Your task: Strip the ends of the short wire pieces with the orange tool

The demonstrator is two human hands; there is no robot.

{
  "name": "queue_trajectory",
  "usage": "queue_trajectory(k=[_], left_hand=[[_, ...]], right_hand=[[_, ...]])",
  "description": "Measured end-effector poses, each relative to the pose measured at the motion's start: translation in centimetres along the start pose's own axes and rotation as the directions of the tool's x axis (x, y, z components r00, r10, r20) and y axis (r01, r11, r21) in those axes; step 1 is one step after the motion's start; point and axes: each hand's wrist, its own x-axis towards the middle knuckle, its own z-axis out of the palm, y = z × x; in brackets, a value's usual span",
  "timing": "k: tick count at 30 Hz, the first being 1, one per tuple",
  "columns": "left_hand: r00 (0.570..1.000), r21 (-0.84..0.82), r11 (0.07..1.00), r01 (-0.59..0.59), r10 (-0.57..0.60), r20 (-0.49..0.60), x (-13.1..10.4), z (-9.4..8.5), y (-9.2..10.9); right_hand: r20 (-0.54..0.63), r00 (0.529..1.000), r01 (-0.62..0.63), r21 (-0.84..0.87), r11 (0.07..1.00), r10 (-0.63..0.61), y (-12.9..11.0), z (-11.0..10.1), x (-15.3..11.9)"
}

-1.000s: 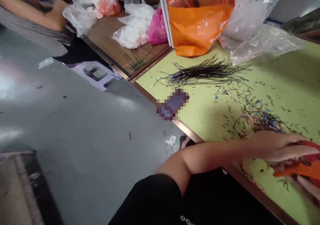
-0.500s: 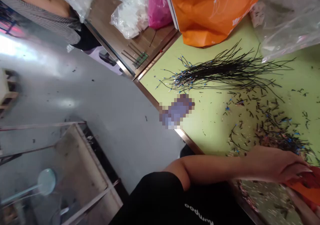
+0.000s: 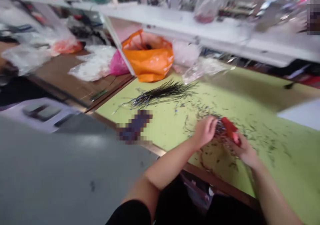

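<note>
My right hand (image 3: 245,152) is wrapped round a red object (image 3: 228,129) above the table; motion blur hides its exact kind. My left hand (image 3: 205,131) is just left of it, fingers curled in, over a heap of short dark wire scraps (image 3: 220,127). Whether scraps are in those fingers is hidden. Farther left on the green tabletop (image 3: 165,128) lies a bundle of long black wires (image 3: 162,93), its left ends tipped with blue and bare metal.
A pixelated dark item (image 3: 135,126) lies at the table's left edge. Behind the wires stand an orange bag (image 3: 150,61) and crumpled clear plastic bags (image 3: 205,66). White material (image 3: 302,113) lies at the right. A white shelf (image 3: 225,34) runs along the back.
My view has swung up and right, bringing both hands and the back shelf into sight. My left hand, earlier at the red object, is now beside it over the scraps.
</note>
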Motion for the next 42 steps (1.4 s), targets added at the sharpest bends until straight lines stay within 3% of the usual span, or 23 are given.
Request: queue_trajectory(k=[3,7,11,15,22,33,42], left_hand=[[0.992,0.069,0.991,0.116,-0.112,-0.059,1.5,0.2,0.8],[1.000,0.139,0.990,-0.011,0.012,-0.003,3.5,1.2,2.3],[0.992,0.098,0.988,-0.123,0.120,0.036,3.6,1.4,2.0],[0.983,0.042,0.983,-0.181,0.180,0.040,3.2,0.9,0.4],[0.975,0.145,0.965,-0.220,0.212,0.072,3.3,0.7,-0.6],[0.962,0.316,0.909,-0.273,0.260,0.081,2.6,0.7,-0.4],[0.958,0.235,0.929,-0.286,0.285,0.041,2.1,0.7,-0.3]], right_hand=[[-0.017,0.999,0.038,0.207,0.978,-0.035,-0.6,-0.2,-0.7],[-0.081,0.996,0.066,0.562,0.824,-0.024,0.7,-0.5,-1.1],[0.142,0.988,-0.076,0.809,0.583,-0.068,2.0,-0.6,-1.1],[0.298,0.949,-0.211,0.844,0.492,-0.104,3.1,-0.4,-0.5],[0.466,0.863,-0.357,0.836,0.417,-0.195,4.2,0.5,0.7],[0.524,0.825,-0.428,0.824,0.371,-0.211,3.3,0.3,-0.2],[0.519,0.829,-0.421,0.824,0.379,-0.209,3.0,0.7,-0.2]])
